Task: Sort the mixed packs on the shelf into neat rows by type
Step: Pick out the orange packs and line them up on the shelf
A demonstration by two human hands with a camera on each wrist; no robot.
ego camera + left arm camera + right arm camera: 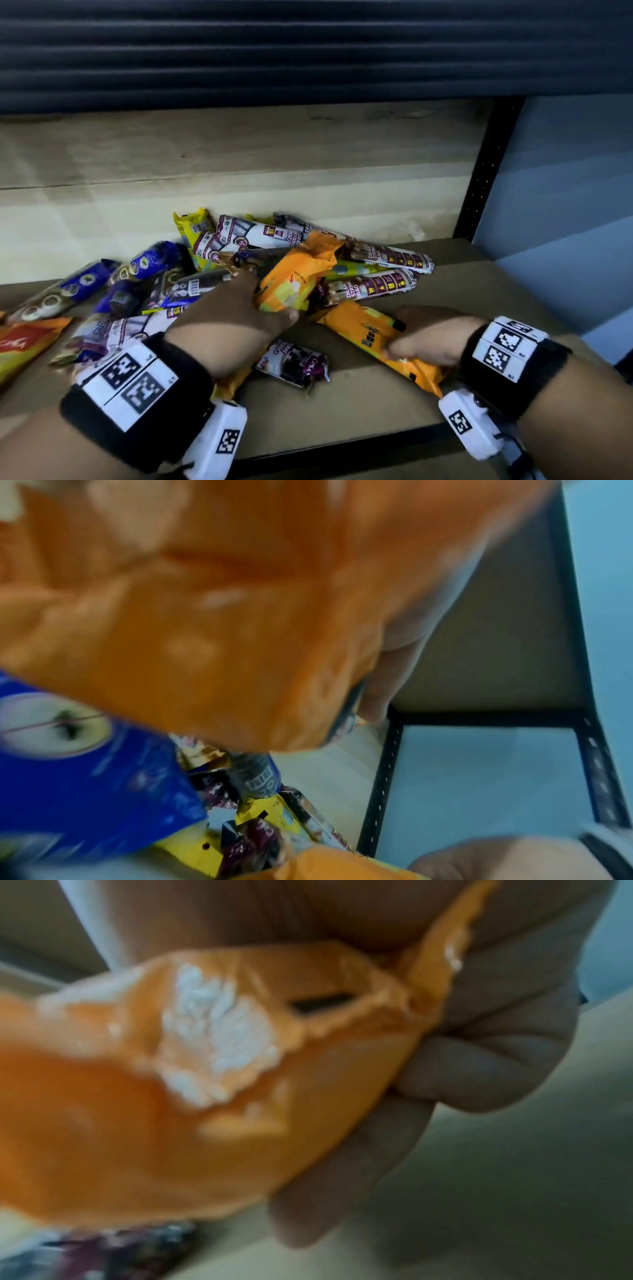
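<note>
Brown shelf (376, 404) with pale back wall; packs still heaped mid-shelf. Our left hand (233, 318) grips one orange pack (294, 281) at the heap's edge; our right hand (428, 339) grips a second orange pack (370, 332) lying apart. We judge the orange pull-out underway; next, lay both side by side on bare board.

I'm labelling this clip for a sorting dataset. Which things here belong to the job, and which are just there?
Part of the job:
left hand gripping an orange pack
right hand gripping another orange pack
blue packs
white drawstring-bag rolls
shelf board

Just there:
dark shutter
black upright post
</note>
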